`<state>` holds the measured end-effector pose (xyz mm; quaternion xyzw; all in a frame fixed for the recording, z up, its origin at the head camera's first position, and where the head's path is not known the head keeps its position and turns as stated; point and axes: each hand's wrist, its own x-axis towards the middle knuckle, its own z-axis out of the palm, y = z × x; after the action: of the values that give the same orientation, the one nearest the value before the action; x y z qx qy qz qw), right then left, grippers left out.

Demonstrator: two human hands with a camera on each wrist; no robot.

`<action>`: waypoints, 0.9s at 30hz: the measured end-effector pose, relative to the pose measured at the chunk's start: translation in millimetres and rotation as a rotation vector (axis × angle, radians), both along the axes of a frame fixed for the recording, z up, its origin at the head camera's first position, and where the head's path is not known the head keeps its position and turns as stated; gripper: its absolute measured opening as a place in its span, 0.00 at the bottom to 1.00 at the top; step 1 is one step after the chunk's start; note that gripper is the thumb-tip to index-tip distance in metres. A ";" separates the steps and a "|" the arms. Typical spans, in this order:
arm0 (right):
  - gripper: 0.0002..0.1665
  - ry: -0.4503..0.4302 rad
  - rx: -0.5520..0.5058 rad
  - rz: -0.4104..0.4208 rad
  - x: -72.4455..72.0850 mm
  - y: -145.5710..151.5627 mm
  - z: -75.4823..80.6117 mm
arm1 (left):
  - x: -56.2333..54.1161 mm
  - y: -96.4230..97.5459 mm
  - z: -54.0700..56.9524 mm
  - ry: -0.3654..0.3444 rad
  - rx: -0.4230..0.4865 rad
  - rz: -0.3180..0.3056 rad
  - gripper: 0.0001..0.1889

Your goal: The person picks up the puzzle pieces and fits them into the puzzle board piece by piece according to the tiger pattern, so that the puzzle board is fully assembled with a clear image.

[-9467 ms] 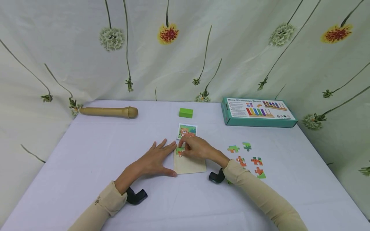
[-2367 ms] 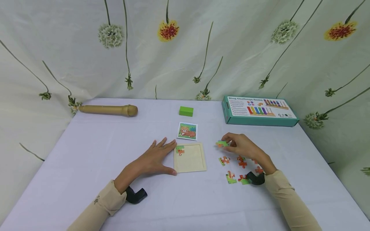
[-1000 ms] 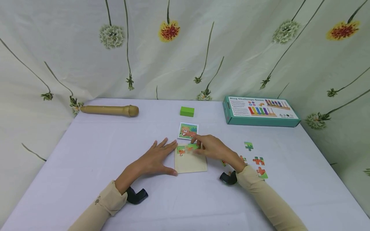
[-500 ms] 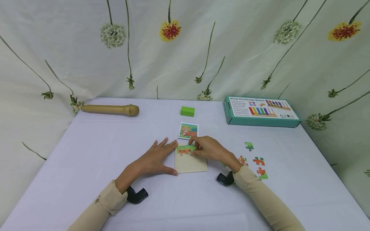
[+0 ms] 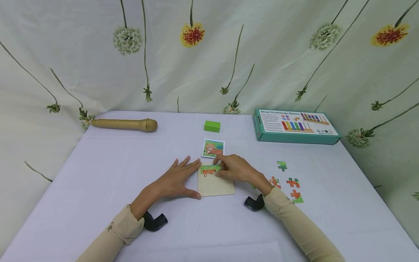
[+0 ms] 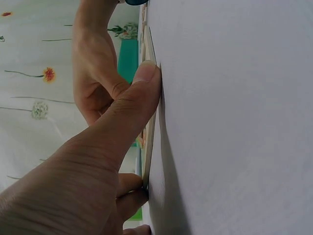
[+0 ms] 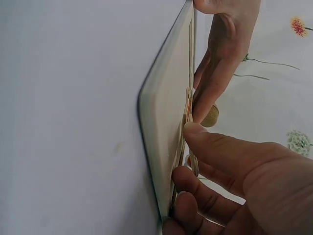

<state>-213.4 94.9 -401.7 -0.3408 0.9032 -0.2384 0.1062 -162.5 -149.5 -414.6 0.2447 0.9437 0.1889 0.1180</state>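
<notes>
My left hand [image 5: 178, 179] lies with fingers spread at the left side of a shallow wooden puzzle tray [image 5: 216, 186], thumb and fingertips against its edge. In the tray's far left corner sits an orange-and-green puzzle piece [image 5: 204, 170]. Right beside it, along the far edge, my right hand [image 5: 237, 168] pinches a second puzzle piece [image 5: 214, 167] between thumb and fingers. The right wrist view shows that piece [image 7: 194, 164] edge-on and slightly tilted at the tray. A picture card of a tiger [image 5: 213, 147] lies just beyond the tray, partly covered by the right fingers.
Several loose puzzle pieces [image 5: 293, 182] lie on the white tablecloth to the right, some hidden under the right forearm. At the back are a green block [image 5: 212, 126], a teal game box [image 5: 296, 125] and a brown wooden stick with a knob end [image 5: 126, 124].
My right hand let go of the first piece in the tray corner, picked up a second from the right and brought it left beside the first. My left hand stayed at the tray.
</notes>
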 end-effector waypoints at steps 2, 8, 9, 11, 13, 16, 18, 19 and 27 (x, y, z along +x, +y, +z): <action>0.17 -0.001 0.004 -0.005 0.3 -0.7 0.1 | 0.0 0.0 0.0 0.001 -0.001 -0.001 0.60; 0.17 -0.005 0.014 -0.023 1.2 -2.1 0.4 | 0.2 -0.4 0.3 0.003 -0.001 -0.003 0.60; 0.17 -0.005 0.013 -0.024 1.3 -2.1 0.4 | 0.2 -0.4 0.3 0.003 0.000 -0.003 0.60; 0.18 -0.006 0.013 -0.024 1.4 -2.1 0.0 | 0.2 -0.5 0.2 0.004 0.001 -0.003 0.61; 0.19 -0.005 0.011 -0.022 1.2 -2.0 -0.7 | 0.3 -0.6 0.0 0.004 0.004 -0.003 0.60; 0.20 -0.008 0.011 -0.020 1.1 -1.7 -1.5 | 0.4 -0.8 -0.3 0.003 0.007 -0.004 0.60; 0.19 -0.012 0.009 -0.020 1.1 -1.3 -1.8 | 0.5 -0.8 -0.3 0.003 0.007 -0.004 0.60; 0.19 -0.013 0.009 -0.020 1.1 -1.2 -2.0 | 0.5 -0.8 -0.3 0.003 0.008 -0.004 0.60; 0.18 -0.012 0.002 -0.025 1.7 -1.1 -2.2 | 0.1 -0.5 0.2 0.001 0.006 -0.002 0.60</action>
<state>-211.7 93.8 -403.8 -0.3281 0.9069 -0.2408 0.1092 -162.4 -150.0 -414.4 0.2459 0.9430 0.1913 0.1169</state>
